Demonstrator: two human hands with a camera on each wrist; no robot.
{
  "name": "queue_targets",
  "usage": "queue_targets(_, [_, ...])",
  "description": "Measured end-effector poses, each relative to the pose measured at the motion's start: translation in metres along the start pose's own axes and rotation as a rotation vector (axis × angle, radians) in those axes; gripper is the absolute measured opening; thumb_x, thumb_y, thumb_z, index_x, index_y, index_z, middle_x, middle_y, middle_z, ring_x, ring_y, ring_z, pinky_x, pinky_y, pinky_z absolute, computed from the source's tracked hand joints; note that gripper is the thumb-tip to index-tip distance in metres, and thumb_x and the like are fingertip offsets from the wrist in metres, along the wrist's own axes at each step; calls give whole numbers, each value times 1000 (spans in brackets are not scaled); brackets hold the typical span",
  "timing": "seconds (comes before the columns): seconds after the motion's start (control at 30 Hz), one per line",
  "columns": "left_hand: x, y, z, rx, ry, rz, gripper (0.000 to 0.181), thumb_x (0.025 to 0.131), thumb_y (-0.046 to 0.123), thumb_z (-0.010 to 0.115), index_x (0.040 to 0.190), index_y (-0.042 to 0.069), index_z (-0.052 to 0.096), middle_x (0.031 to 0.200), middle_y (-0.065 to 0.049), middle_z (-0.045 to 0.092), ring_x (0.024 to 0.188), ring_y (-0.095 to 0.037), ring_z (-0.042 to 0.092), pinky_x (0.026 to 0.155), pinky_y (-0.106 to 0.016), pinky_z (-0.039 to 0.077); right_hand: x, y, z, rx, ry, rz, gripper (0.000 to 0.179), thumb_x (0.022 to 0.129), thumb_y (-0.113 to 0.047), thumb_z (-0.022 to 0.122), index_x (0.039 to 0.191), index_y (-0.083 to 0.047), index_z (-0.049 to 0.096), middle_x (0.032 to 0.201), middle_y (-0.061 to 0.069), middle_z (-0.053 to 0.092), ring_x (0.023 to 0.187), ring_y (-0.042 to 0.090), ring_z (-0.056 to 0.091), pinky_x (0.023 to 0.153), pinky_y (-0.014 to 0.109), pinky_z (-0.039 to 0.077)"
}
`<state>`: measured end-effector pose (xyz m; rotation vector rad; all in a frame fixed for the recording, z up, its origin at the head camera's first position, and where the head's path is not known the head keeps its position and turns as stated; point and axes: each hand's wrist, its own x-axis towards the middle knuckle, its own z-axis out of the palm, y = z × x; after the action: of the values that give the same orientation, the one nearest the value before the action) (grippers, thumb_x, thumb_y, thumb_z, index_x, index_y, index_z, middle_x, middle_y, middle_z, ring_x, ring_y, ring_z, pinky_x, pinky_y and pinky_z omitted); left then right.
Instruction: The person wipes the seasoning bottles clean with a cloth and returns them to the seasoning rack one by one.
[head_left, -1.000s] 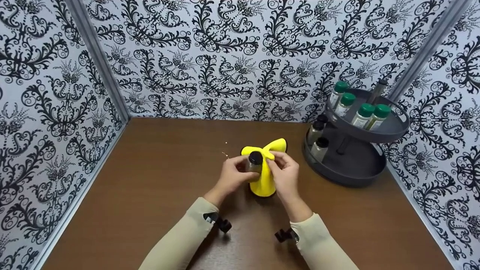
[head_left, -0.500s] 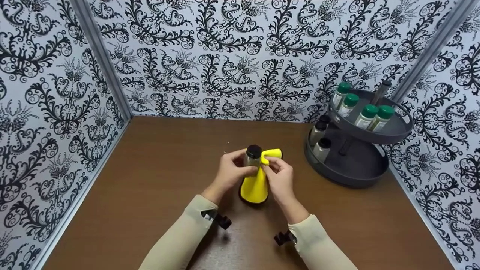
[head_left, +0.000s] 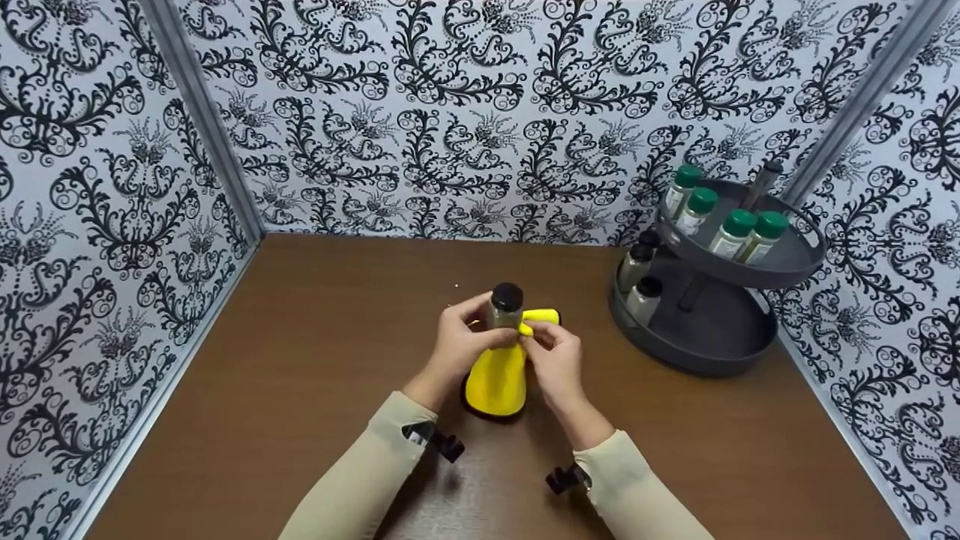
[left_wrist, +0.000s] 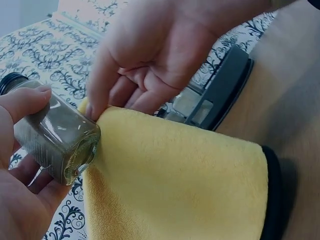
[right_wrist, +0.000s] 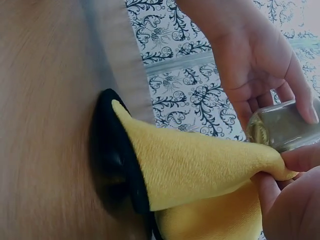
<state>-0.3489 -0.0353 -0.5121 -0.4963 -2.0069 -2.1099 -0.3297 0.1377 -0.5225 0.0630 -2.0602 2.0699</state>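
Note:
My left hand grips a clear glass spice jar with a black cap, thumb on one side and fingers on the other. The jar stands nearly upright in the head view, with greyish contents. Close beside it, my right hand pinches a gathered part of a yellow cloth with a dark border. In the left wrist view the cloth hangs right at the jar's base. The right wrist view shows it drawn to a point between thumb and fingers, its wide end spread toward the table.
A dark two-tier turntable rack stands at the right. Several green-capped jars sit on its upper tier, and black-capped jars on the lower one. Small light specks lie on the brown table. Patterned walls enclose the back and sides.
The cloth's lower end has swung left and toward the person, and its upper flap has dropped beside the jar. The right hand has shifted slightly left and down; both hands keep their holds.

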Motion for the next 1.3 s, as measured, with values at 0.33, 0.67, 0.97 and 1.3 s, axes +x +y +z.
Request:
queue_targets(0.33, [-1, -7, 4, 30, 15, 46, 53, 78, 11, 94, 129, 11, 77, 112, -11, 78, 96, -18, 69, 90, -34, 61, 1, -5, -1, 56, 17, -36, 20, 96, 0, 75, 115, 6, 77, 107, 14, 81, 89, 14, 74, 75, 25, 62])
queue_targets(0.67, [-4, -28, 13, 117, -66, 51, 50, 77, 16, 95, 125, 15, 79, 110, -4, 81, 98, -15, 71, 90, -30, 60, 0, -38, -13, 197, 123, -141, 24, 93, 12, 71, 116, 17, 71, 103, 11, 82, 90, 10, 76, 81, 23, 63])
queue_targets(0.97, [-6, -25, 13, 80, -86, 0, 50, 77, 14, 94, 126, 16, 79, 114, -5, 81, 102, -18, 73, 93, -32, 61, 7, -37, -17, 158, 87, -160, 24, 93, 11, 71, 117, 16, 71, 106, 13, 81, 90, 9, 75, 81, 23, 62])
queue_targets(1.3, [-5, -8, 10, 14, -61, 16, 50, 79, 13, 93, 127, 17, 79, 114, -7, 80, 101, -21, 72, 92, -32, 62, 8, -11, -10, 69, 24, -133, 19, 97, 5, 71, 115, 8, 75, 111, 17, 81, 97, 10, 77, 86, 24, 62])
